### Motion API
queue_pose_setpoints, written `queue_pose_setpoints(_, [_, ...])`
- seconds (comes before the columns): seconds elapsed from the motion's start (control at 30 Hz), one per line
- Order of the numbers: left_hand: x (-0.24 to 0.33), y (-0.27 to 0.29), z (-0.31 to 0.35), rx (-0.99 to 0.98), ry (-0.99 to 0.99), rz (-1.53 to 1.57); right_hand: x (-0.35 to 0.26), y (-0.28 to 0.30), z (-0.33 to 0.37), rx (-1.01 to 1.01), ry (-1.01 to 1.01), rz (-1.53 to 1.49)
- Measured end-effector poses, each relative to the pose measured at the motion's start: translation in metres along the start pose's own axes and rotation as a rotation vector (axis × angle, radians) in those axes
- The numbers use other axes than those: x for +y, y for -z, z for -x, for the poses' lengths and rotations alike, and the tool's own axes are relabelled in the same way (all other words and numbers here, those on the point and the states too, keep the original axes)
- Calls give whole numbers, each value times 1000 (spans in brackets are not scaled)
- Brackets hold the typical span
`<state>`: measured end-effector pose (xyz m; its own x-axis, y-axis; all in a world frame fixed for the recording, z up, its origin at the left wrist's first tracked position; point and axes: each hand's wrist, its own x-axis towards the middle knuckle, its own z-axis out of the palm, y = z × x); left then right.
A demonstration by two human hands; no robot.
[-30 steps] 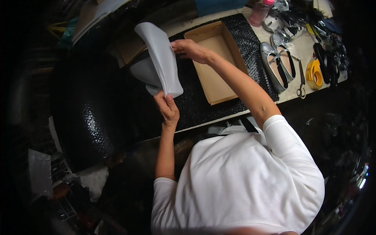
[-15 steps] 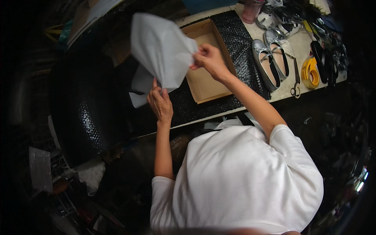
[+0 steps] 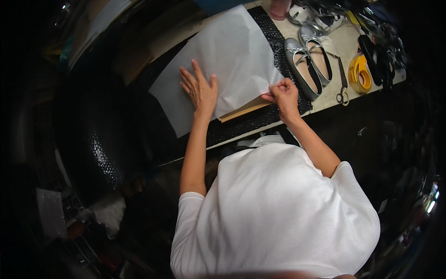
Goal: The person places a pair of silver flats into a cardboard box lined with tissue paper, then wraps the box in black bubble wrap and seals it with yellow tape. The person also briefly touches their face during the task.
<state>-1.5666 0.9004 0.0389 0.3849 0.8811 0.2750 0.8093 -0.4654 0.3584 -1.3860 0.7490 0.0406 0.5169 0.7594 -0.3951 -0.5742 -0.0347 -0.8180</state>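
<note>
A large sheet of white tissue paper (image 3: 237, 51) is spread over the cardboard box (image 3: 244, 112), hiding all but its near edge. My left hand (image 3: 200, 91) lies on the paper with its fingers spread, left of the box. At the box's near right corner, my right hand (image 3: 283, 96) pinches the edge of the tissue paper between thumb and fingers. Just right of that hand stands a pair of silver flat shoes (image 3: 302, 67) with straps and small bows, side by side.
Black bubble wrap (image 3: 267, 28) covers the table under the box. Scissors (image 3: 343, 88) and a yellow tape dispenser (image 3: 360, 74) lie right of the shoes. Several plastic-wrapped items crowd the far right corner. A large black roll (image 3: 100, 135) stands at the left.
The tissue paper, bunched up and held in the air before, is now opened out over the box. My right hand has moved nearer and rightward; my left hand has opened flat.
</note>
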Motion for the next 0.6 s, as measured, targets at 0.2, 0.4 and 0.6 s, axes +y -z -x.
queue_pose_setpoints(0.2, [22, -30, -8, -191, -362, 11, 7, 10, 5, -3, 24, 37])
queue_pose_setpoints(0.4, [21, -56, -25, -490, -357, -417, 7, 27, 10, -113, -28, 90])
queue_pose_setpoints(0.6, [29, -70, -40, -729, -218, -652, 5, 55, 16, -107, 14, 241])
